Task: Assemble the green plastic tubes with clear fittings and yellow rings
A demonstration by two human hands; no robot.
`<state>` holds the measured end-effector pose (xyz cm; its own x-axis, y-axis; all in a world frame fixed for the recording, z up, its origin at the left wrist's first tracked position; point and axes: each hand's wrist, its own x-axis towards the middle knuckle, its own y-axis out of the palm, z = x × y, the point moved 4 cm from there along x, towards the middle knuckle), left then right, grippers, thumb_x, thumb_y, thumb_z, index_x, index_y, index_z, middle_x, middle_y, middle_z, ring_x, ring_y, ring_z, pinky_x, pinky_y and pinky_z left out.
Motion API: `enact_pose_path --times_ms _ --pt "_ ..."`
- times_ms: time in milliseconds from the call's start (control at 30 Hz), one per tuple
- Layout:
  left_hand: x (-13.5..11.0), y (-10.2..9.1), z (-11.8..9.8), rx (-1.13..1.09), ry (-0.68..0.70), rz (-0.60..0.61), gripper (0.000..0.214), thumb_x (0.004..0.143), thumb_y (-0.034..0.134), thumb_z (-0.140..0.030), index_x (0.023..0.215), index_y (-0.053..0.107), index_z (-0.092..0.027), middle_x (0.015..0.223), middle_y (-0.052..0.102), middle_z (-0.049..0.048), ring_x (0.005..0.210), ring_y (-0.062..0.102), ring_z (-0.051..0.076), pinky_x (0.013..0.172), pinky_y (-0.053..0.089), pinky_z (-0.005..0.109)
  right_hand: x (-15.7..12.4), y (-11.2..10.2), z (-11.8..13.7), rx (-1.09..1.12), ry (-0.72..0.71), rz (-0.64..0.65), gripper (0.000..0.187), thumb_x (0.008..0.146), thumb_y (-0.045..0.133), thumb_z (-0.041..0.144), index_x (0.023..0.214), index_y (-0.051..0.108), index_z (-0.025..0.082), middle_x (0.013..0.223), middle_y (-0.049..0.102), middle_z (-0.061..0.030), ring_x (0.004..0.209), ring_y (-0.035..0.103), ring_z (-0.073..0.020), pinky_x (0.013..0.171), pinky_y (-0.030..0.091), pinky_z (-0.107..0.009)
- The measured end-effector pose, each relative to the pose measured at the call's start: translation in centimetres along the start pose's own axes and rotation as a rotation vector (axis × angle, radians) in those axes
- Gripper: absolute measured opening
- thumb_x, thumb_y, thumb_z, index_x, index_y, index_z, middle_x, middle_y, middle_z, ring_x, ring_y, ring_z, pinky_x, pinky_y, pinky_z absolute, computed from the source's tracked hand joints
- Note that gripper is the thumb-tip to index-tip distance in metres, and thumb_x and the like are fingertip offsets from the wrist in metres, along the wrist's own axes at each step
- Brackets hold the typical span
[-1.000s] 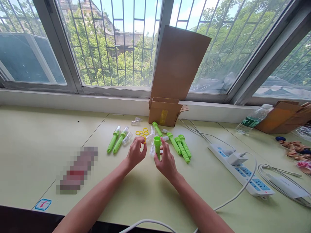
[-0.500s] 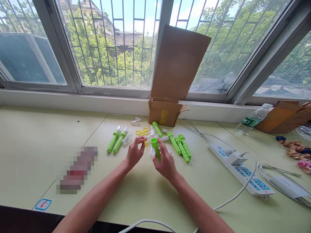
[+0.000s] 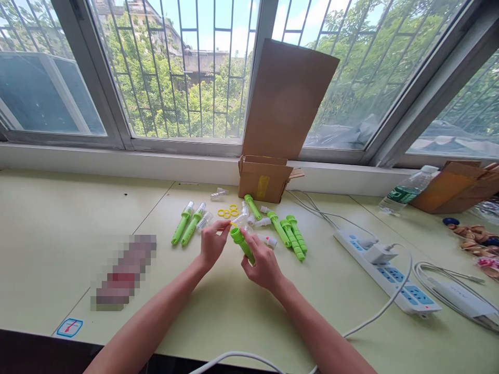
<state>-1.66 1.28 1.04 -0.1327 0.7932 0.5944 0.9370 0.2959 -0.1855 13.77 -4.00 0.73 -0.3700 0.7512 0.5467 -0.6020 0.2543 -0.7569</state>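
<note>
In my right hand (image 3: 264, 262) is a green plastic tube (image 3: 242, 244), tilted with its open end up and to the left. My left hand (image 3: 214, 240) pinches a yellow ring (image 3: 233, 224) right by the tube's mouth; whether the two touch I cannot tell. Several loose yellow rings (image 3: 226, 213) lie just beyond. Around my hands are clear plastic caps (image 3: 204, 222) and small white cylindrical parts (image 3: 268, 240). To the left rest two green tubes with clear caps (image 3: 194, 224). More green tubes (image 3: 279, 228) lie to the right.
A cardboard box (image 3: 263, 179) with a raised flap stands against the window sill. At right are a white power strip (image 3: 390, 275) with cables, a charger (image 3: 462, 298), a water bottle (image 3: 407, 192) and another cardboard box (image 3: 448, 187). A blurred-out object (image 3: 127, 272) lies at left.
The green tube's mouth has tipped left and slightly down, toward my left hand. My left hand has brought the yellow ring up to the mouth.
</note>
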Motion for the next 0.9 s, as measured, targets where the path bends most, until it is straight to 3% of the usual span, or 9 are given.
enact_pose_path --times_ms 233,567,700,900 --pt "0.1 0.2 -0.5 -0.087 -0.026 0.053 0.011 0.077 0.063 -0.026 0.086 0.069 -0.021 0.084 0.072 0.003 0.072 0.068 0.018 0.069 0.059 0.035 0.0 0.0 -0.3 -0.065 0.039 -0.008 0.084 0.069 0.048 0.009 0.147 0.023 0.025 0.105 0.06 -0.0087 0.083 0.06 -0.0225 0.065 0.051 -0.031" --pt "0.4 1.3 0.9 -0.603 -0.518 0.301 0.03 0.068 0.072 -0.039 0.083 0.066 -0.014 0.081 0.068 0.0052 0.074 0.065 0.018 0.069 0.059 0.035 0.0 0.2 -0.8 -0.139 0.05 -0.019 0.082 0.071 0.047 0.009 0.147 0.025 0.029 0.104 0.06 -0.0067 0.075 0.059 -0.0188 0.058 0.049 -0.027" --pt "0.1 1.5 0.8 -0.599 -0.558 0.369 0.031 0.068 0.072 -0.042 0.081 0.066 -0.014 0.079 0.066 0.0047 0.073 0.064 0.016 0.069 0.057 0.033 -0.1 0.2 -1.0 -0.146 0.063 -0.005 0.081 0.071 0.048 0.009 0.146 0.026 0.03 0.105 0.06 -0.0059 0.072 0.059 -0.018 0.059 0.05 -0.028" --pt "-0.1 1.5 0.9 -0.55 -0.571 0.361 0.033 0.071 0.069 -0.045 0.082 0.066 -0.014 0.08 0.066 0.0056 0.074 0.063 0.016 0.07 0.057 0.033 -0.3 0.2 -1.1 -0.126 0.067 -0.018 0.079 0.071 0.048 0.007 0.144 0.03 0.031 0.109 0.059 -0.0057 0.073 0.06 -0.0173 0.064 0.052 -0.029"
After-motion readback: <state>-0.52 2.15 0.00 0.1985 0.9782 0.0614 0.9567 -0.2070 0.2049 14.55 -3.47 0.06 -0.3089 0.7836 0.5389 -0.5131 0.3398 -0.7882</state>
